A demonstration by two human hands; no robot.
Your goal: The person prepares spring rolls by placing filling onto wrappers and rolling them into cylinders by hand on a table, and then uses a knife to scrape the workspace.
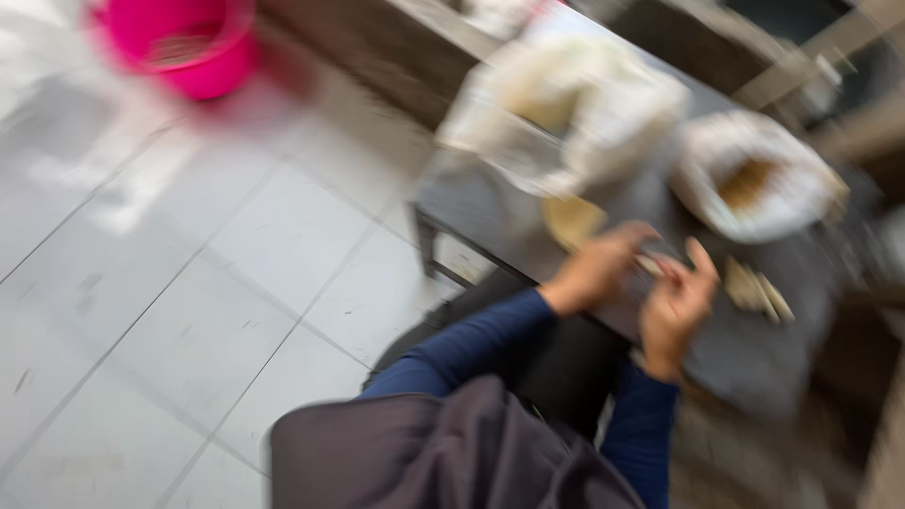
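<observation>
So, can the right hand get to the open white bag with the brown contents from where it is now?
Probably yes. The right hand is over the dark table, and the white bag stands just beyond it with nothing visible between them. The picture is blurred, so small obstacles cannot be ruled out.

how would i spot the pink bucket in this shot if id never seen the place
Start at the dark table where both hands work, then look across the pale tiled floor to the far top-left corner. The pink bucket stands there, blurred, the only bright-coloured thing among whites and greys.
</observation>
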